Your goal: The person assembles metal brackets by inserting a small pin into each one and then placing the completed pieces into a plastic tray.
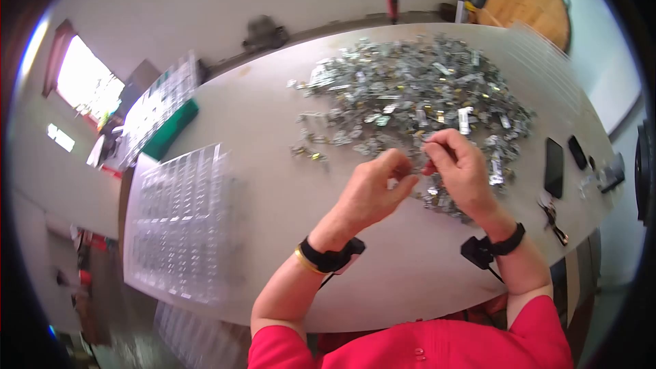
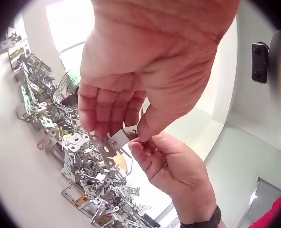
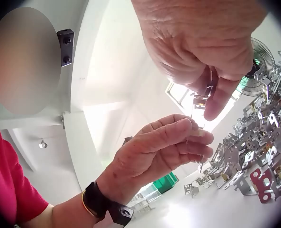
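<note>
Both hands meet over the near edge of a wide pile of small metal parts (image 1: 410, 89). In the left wrist view the left hand (image 2: 150, 66) pinches a flat metal bracket (image 2: 119, 140) between thumb and fingers. The right hand (image 2: 178, 171) has its fingertips at the bracket's end, close to the left thumb. From the right wrist side, the right hand (image 3: 207, 47) holds a small metal piece (image 3: 200, 100) between thumb and curled fingers, just above the left fingertips (image 3: 195, 135). Whether the two pieces are joined cannot be told.
Clear plastic trays (image 1: 181, 225) lie at the table's left, with a green bin (image 1: 171, 128) behind them. A phone (image 1: 554, 167), a small black object (image 1: 577, 152) and scissors-like tool (image 1: 555, 222) lie right. More clear trays (image 1: 547, 61) are at back right.
</note>
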A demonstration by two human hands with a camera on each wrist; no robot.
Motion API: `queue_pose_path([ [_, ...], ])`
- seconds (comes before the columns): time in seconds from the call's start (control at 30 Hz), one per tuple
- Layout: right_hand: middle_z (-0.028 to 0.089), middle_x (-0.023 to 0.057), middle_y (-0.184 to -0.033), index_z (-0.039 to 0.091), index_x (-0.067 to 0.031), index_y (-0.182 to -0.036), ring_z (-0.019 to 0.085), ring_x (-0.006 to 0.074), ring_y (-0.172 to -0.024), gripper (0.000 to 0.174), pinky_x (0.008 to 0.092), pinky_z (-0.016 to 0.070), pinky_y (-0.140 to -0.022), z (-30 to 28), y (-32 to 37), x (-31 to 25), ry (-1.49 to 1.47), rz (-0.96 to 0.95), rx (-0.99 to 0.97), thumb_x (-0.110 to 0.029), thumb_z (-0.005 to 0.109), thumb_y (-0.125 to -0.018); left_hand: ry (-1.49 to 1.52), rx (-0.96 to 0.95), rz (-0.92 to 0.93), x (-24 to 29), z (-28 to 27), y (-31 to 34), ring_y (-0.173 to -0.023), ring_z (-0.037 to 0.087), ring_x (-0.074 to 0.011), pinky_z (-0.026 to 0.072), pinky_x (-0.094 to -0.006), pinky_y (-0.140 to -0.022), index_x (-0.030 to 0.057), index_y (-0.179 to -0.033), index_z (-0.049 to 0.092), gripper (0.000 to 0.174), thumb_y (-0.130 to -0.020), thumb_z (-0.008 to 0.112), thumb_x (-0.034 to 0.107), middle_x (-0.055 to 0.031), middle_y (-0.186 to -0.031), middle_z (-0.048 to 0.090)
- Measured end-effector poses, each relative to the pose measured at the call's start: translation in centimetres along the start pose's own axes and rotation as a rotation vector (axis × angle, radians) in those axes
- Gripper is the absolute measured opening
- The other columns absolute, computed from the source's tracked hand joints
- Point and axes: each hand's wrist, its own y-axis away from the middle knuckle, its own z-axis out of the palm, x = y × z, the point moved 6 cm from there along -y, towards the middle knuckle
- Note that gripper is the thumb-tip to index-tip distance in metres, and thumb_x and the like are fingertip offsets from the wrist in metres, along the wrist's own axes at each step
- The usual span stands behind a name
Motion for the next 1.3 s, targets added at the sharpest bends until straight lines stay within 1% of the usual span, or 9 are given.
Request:
queue_pose_path([
  [0.23, 0.062, -0.0017, -0.099, 0.063, -0.0068, -0.109, 0.059, 0.0053, -0.093, 0.012, 0.0231, 0.0507, -0.075, 0.0, -0.4, 0.7, 0.000, -0.148, 0.077, -0.016, 0.057, -0.106, -0.131, 0.162, -0.100, 1.1, -2.6, 1.3, -0.075, 0.070, -0.0340, 0.0543, -0.0412, -0.070, -0.0021, -0.096, 0.060, 0.019, -0.088, 0.068, 0.013, -0.0188, -0.082, 0.069],
  [0.37, 0.063, -0.0002, -0.097, 0.061, -0.0069, -0.106, 0.057, 0.0050, -0.088, 0.012, 0.0221, 0.0474, -0.072, 0.2, 0.4, 0.3, -0.026, -0.111, -0.047, -0.017, 0.054, -0.107, -0.078, 0.231, -0.205, 2.7, -5.2, 2.8, -0.073, 0.070, -0.0237, 0.0548, -0.0364, -0.069, -0.0043, -0.098, 0.060, 0.019, -0.089, 0.068, 0.011, -0.0150, -0.080, 0.070],
  [0.43, 0.063, -0.0006, -0.091, 0.061, -0.0062, -0.102, 0.056, 0.0051, -0.080, 0.011, 0.0226, 0.0471, -0.069, 3.0, 1.8, 0.8, -0.160, 0.068, -0.334, -0.016, 0.057, -0.105, -0.018, 0.256, -0.258, 3.2, -6.5, 3.7, -0.074, 0.070, -0.0194, 0.0551, -0.0340, -0.069, -0.0050, -0.098, 0.060, 0.019, -0.090, 0.068, 0.010, -0.0132, -0.080, 0.070],
  [0.47, 0.063, -0.0006, -0.091, 0.061, -0.0062, -0.102, 0.056, 0.0051, -0.080, 0.011, 0.0226, 0.0471, -0.069, 3.6, 2.6, 0.5, -0.171, 0.061, -0.344, -0.016, 0.057, -0.105, -0.023, 0.276, -0.251, 3.7, -7.2, 4.5, -0.075, 0.070, -0.0168, 0.0554, -0.0322, -0.070, -0.0049, -0.100, 0.061, 0.019, -0.090, 0.068, 0.010, -0.0119, -0.081, 0.070],
  [0.53, 0.064, 0.0001, -0.081, 0.062, -0.0044, -0.098, 0.059, 0.0071, -0.073, 0.010, 0.0248, 0.0492, -0.066, 6.3, 5.0, 0.6, 0.012, 0.144, -0.637, -0.013, 0.060, -0.102, -0.022, 0.294, -0.286, 4.8, -8.6, 6.4, -0.079, 0.070, -0.0140, 0.0564, -0.0291, -0.073, -0.0049, -0.101, 0.064, 0.019, -0.091, 0.069, 0.009, -0.0105, -0.083, 0.071],
  [0.73, 0.069, 0.0074, -0.076, 0.066, -0.0014, -0.096, 0.067, 0.0144, -0.071, 0.009, 0.0296, 0.0532, -0.066, 10.1, 8.6, 0.6, 0.114, 0.173, -0.989, -0.010, 0.063, -0.097, -0.171, 0.423, -0.357, 5.6, -14.4, 12.2, -0.081, 0.068, -0.0091, 0.0559, -0.0256, -0.074, -0.0043, -0.104, 0.067, 0.019, -0.092, 0.071, 0.009, -0.0068, -0.088, 0.072],
  [0.97, 0.070, 0.0119, -0.079, 0.068, -0.0035, -0.099, 0.069, 0.0259, -0.071, 0.012, 0.0355, 0.0530, -0.066, 12.3, 9.6, 0.5, 0.238, 0.020, -1.110, -0.014, 0.066, -0.094, -0.419, 0.687, -0.424, 6.9, -25.6, 17.3, -0.075, 0.068, -0.0111, 0.0552, -0.0274, -0.069, -0.0043, -0.100, 0.071, 0.018, -0.091, 0.067, 0.011, -0.0096, -0.083, 0.074],
  [1.03, 0.070, 0.0123, -0.079, 0.068, -0.0038, -0.099, 0.069, 0.0266, -0.072, 0.012, 0.0359, 0.0529, -0.066, 12.8, 9.6, 0.2, 0.228, 0.031, -1.117, -0.015, 0.066, -0.093, -0.536, 0.725, -0.523, 7.4, -29.7, 19.0, -0.077, 0.066, -0.0068, 0.0521, -0.0215, -0.068, -0.0079, -0.103, 0.070, 0.019, -0.092, 0.069, 0.007, -0.0056, -0.085, 0.073],
  [1.3, 0.071, 0.0135, -0.080, 0.069, -0.0034, -0.097, 0.069, 0.0273, -0.072, 0.012, 0.0360, 0.0531, -0.066, 15.2, 9.4, -0.4, 0.259, 0.045, -1.151, -0.014, 0.065, -0.093, -0.937, 0.820, -0.705, 6.8, -41.1, 27.9, -0.072, 0.067, -0.0101, 0.0532, -0.0251, -0.066, -0.0069, -0.094, 0.072, 0.021, -0.086, 0.072, 0.013, -0.0082, -0.079, 0.073],
])
